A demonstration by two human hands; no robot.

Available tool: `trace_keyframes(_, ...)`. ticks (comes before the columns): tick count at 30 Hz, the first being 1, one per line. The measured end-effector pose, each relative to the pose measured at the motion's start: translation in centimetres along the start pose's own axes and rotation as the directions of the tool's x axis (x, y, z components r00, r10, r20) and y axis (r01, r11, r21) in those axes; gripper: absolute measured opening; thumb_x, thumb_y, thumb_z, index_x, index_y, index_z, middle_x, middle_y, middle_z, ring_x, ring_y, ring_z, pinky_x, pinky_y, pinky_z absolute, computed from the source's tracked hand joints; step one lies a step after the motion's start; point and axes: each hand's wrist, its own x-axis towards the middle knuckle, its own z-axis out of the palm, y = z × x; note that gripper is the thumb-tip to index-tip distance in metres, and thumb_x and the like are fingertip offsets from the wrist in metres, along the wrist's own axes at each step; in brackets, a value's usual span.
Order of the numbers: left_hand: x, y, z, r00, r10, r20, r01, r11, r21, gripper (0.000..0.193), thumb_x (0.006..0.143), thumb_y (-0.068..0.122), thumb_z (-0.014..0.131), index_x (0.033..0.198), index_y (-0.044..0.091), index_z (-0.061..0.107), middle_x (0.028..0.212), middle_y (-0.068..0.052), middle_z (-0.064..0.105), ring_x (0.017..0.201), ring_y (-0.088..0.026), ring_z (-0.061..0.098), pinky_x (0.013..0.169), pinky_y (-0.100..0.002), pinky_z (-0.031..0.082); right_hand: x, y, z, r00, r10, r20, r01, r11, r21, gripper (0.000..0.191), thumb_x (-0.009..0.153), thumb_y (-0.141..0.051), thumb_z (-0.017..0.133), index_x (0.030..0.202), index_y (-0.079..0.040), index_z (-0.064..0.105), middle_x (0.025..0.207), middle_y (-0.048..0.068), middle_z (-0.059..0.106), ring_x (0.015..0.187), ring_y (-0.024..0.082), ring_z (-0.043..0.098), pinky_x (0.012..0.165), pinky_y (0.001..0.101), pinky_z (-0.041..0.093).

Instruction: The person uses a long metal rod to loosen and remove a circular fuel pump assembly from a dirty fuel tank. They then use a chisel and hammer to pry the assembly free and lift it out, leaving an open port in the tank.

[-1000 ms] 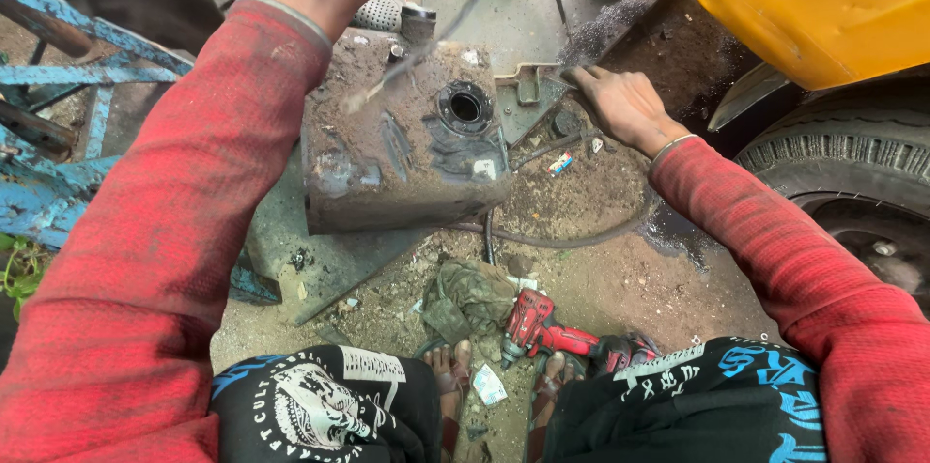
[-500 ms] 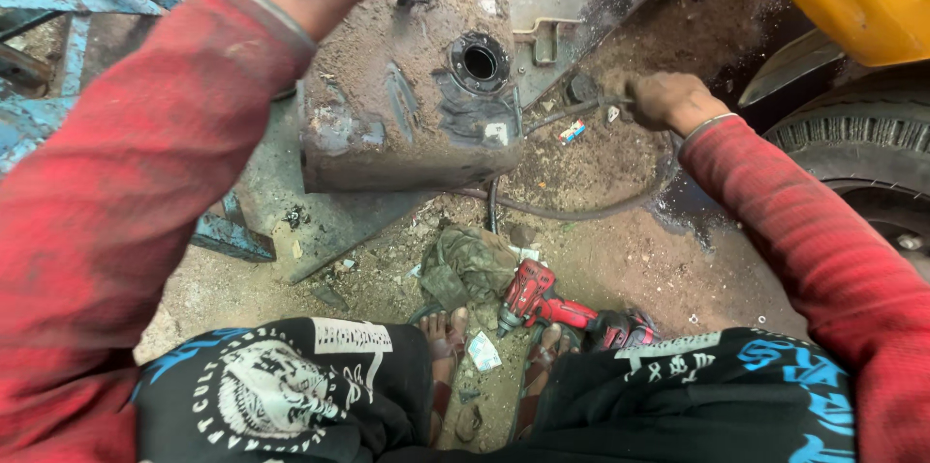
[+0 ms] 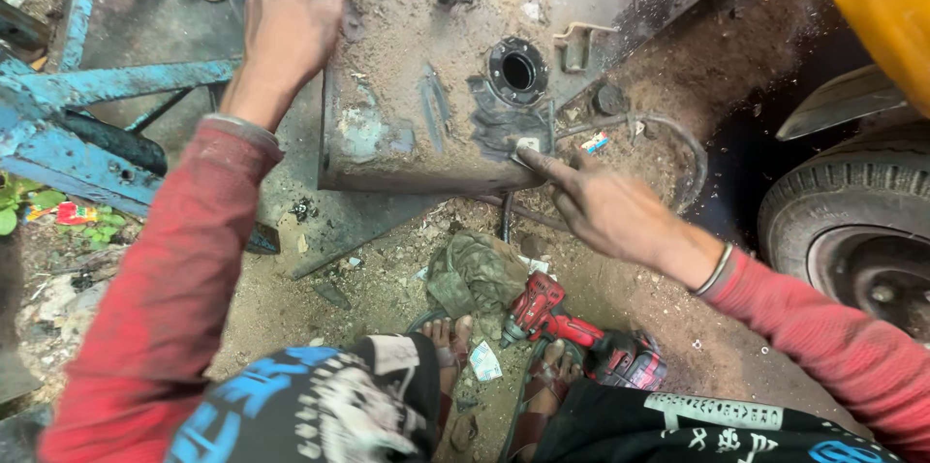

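your left hand (image 3: 289, 17) lies flat and spread on the far left corner of the dirty metal tank (image 3: 426, 85), palm down, fingers loosely open, gripping nothing but pressing on its top edge. the tank sits on the dirt-strewn ground (image 3: 320, 308) straight ahead of your knees, its upper face caked with soil and patched with bare grey spots, its round filler hole (image 3: 518, 69) open near the right side. your right hand (image 3: 601, 206) reaches in from the right with the index finger stretched out, its tip touching a small pale tab (image 3: 528, 145) on the tank's near right edge, just below the filler hole; the other fingers are curled loosely and hold nothing. a thin hose (image 3: 668, 148) loops over the dirt just to the right of the tank. near your bare feet lie a crumpled green rag (image 3: 477, 272) and, just beside it to the right, a red power drill (image 3: 572, 327). blue metal frame bars (image 3: 107, 85) stand to your left, and a vehicle tyre (image 3: 852, 231) is at the right edge.
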Motion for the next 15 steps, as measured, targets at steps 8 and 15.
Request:
trace_keyframes(8,-2.6,-0.6,4.4,0.893,-0.372,0.253,0.428,0.527,-0.735,0.064,0.108,0.042,0.055,0.156,0.003,0.042,0.15,-0.015,0.052,0.141,-0.026,0.05,0.118,-0.035,0.038,1.1,-3.4,-0.1,0.946,-0.065,-0.319,0.086,0.995,0.051,0.053,0.101,-0.022,0.054,0.153,-0.025,0.048,0.087,0.02,0.059,0.054,0.036,0.058,0.05,0.0486,0.047)
trace_keyframes(15,-2.2,1.1,5.3,0.922,-0.307,0.237,0.325,0.278,-0.904,0.06,0.107,0.027,0.058,0.155,-0.007,0.045,0.147,-0.014,0.059,0.133,-0.016,0.056,0.119,-0.029,0.041,6.1,-3.7,-2.1,0.868,-0.188,-0.459,0.187,0.981,-0.048,0.048,0.103,-0.016,0.056,0.151,-0.015,0.054,0.089,0.026,0.058,0.059,0.038,0.057,0.054,0.0497,0.045)
